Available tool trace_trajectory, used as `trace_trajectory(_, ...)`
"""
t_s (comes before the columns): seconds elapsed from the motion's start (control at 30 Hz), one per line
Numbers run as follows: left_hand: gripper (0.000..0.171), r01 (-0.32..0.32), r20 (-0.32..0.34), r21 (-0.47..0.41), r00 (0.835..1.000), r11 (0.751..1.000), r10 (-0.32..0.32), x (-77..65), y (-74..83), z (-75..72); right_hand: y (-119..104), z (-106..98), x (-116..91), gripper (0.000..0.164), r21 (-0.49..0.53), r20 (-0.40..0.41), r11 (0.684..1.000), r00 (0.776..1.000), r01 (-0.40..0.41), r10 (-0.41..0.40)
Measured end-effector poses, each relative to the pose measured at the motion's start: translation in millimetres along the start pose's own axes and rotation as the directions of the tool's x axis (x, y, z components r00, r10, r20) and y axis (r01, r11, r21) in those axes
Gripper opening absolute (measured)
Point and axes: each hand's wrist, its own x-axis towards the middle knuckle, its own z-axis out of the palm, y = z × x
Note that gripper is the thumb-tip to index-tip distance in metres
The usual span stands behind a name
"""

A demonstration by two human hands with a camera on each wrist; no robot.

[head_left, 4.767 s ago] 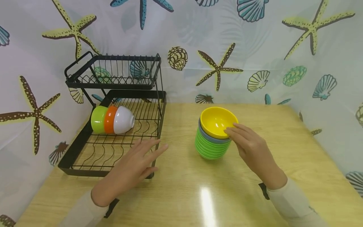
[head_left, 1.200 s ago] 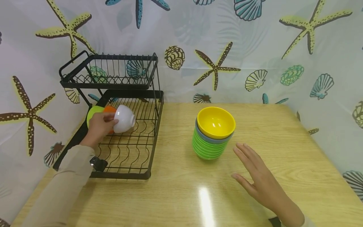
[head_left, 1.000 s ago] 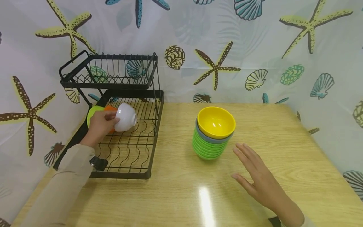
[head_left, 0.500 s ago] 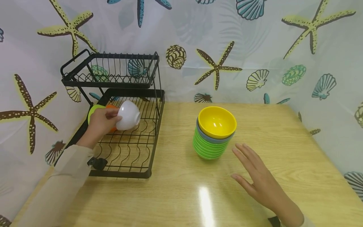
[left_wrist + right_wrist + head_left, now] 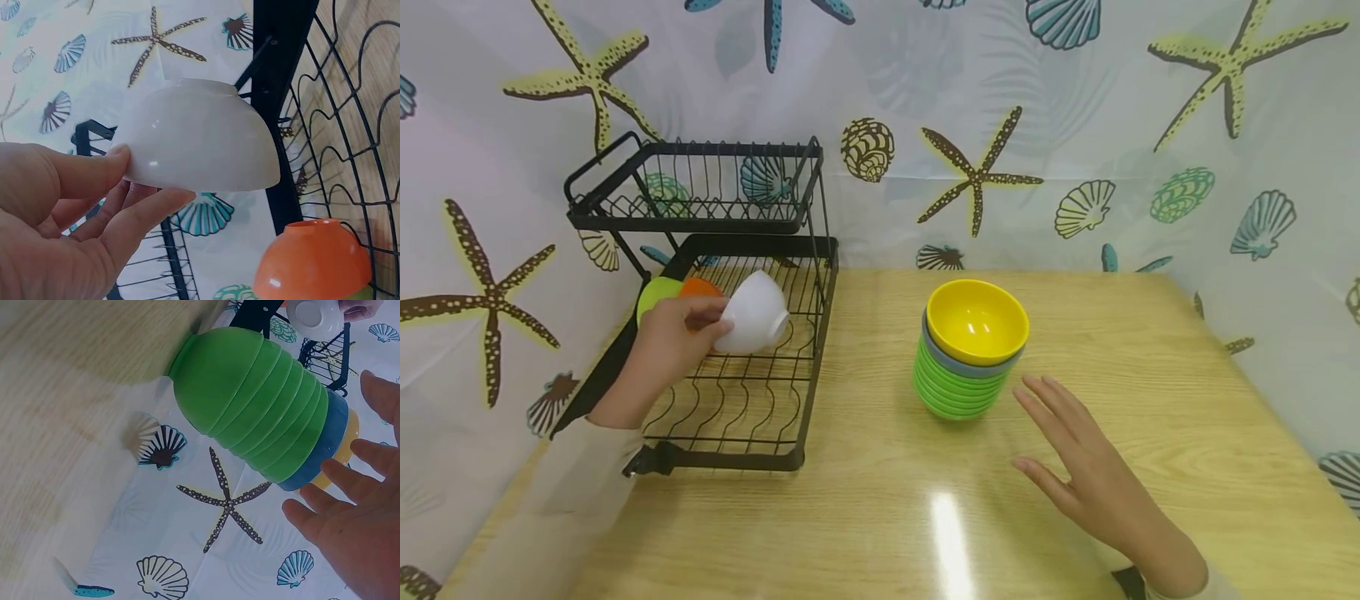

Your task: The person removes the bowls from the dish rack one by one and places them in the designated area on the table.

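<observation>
My left hand pinches the rim of a white bowl between thumb and fingers. In the left wrist view the white bowl is held apart from the orange bowl. Behind the hand, the orange bowl and a lime green bowl stand on their sides in the lower tier of a black dish rack. My right hand hovers with spread fingers right of a stack of bowls: several green bowls, a blue-grey one and a yellow bowl on top.
The rack's upper tier overhangs the back of the lower one. All of this stands on a light wooden table. A curtain printed with starfish and shells closes off the back and sides.
Earlier my right hand was at the yellow bowl and drew back. My left hand reached into the rack, took the white bowl, and has moved it rightward, away from the orange bowl.
</observation>
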Motion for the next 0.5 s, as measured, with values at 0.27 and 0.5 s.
trace_trajectory(0.27,0.033,-0.056,0.034,0.022,0.998,0.998,0.055,-24.2,26.8,0.0,-2,-1,1,0.071,-0.001,0.018,1.000,1.000,-0.012,0.012)
trace_trajectory(0.5,0.029,-0.140,0.033,-0.010,0.990,0.990,0.140,-41.1,47.0,9.3,-4,0,4,0.070,0.001,-0.008,1.000,1.000,0.021,-0.021)
